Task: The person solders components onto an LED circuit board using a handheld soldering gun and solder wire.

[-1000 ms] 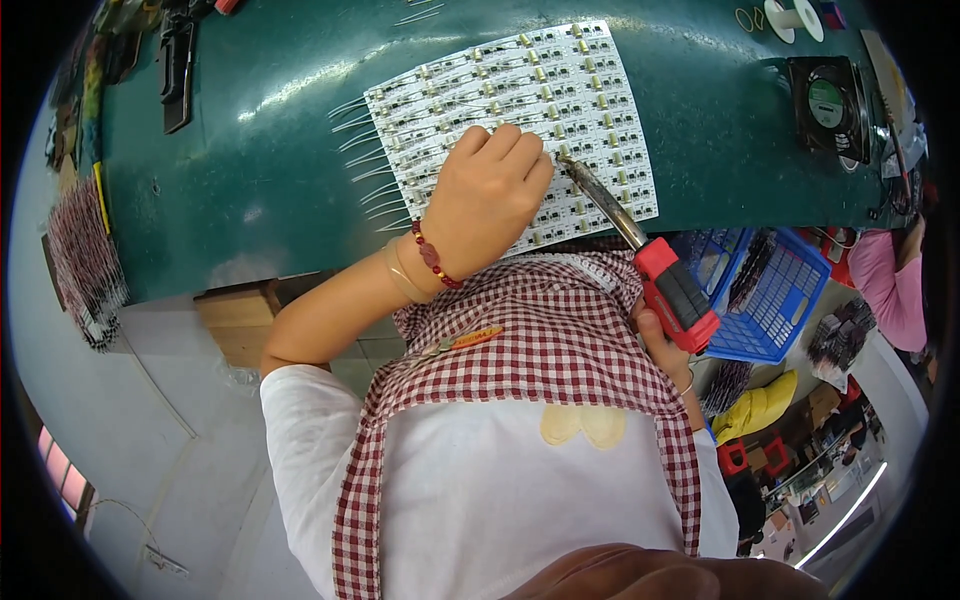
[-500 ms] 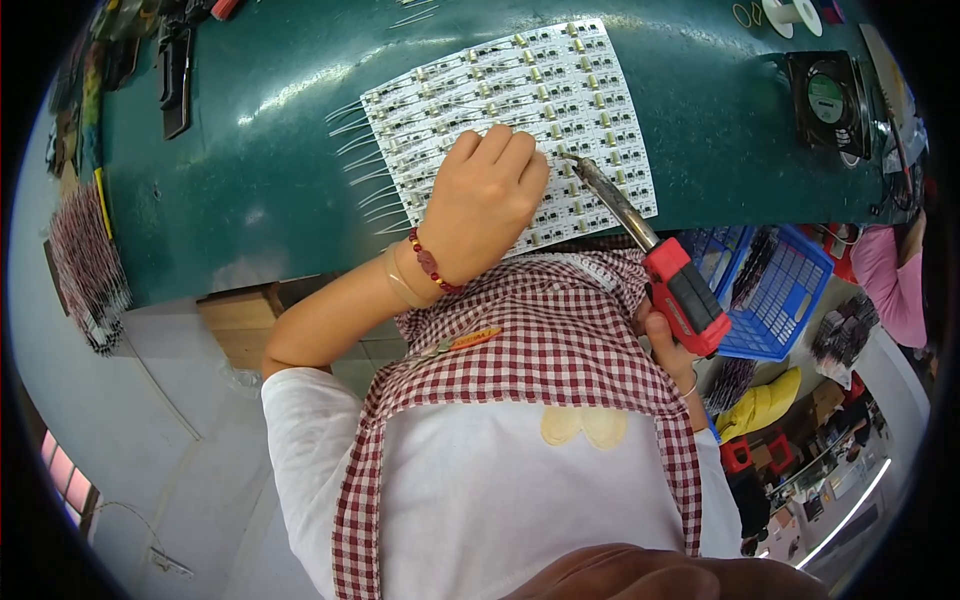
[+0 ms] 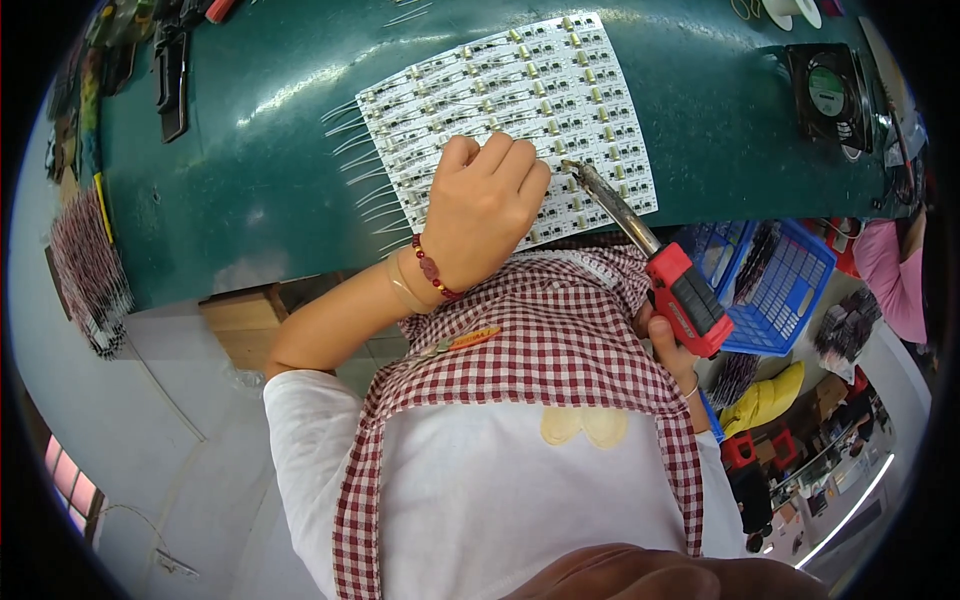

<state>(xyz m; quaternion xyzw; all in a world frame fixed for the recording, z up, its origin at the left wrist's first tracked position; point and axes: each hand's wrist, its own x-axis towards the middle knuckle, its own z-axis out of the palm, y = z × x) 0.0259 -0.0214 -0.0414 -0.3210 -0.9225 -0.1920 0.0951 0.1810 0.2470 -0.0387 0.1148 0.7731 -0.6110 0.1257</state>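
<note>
A white circuit board panel (image 3: pixel 620 140) with rows of small black parts and pale cylindrical parts lies near the table's front edge. Thin wires (image 3: pixel 352 141) stick out past its left side. My left hand (image 3: pixel 488 200) rests over the middle of the panel with its fingers curled closed; the fingertips and whatever they hold are hidden. My right hand (image 3: pixel 667 345), partly behind the handle, grips a red and black soldering iron (image 3: pixel 690 298). The iron's metal tip points up and left onto the panel, just right of my left hand's knuckles.
On the green table (image 3: pixel 250 190) a black fan (image 3: pixel 828 95) stands at the right, with a white spool (image 3: pixel 790 12) behind it. Blue baskets (image 3: pixel 785 290) sit below the right edge. Bundled wires (image 3: pixel 88 260) hang at the left. A person in a pink sleeve (image 3: pixel 888 270) is at far right.
My left hand has shifted very slightly downward. The iron's tip has moved a few pixels down, staying beside the hand. Both hands keep the same hold.
</note>
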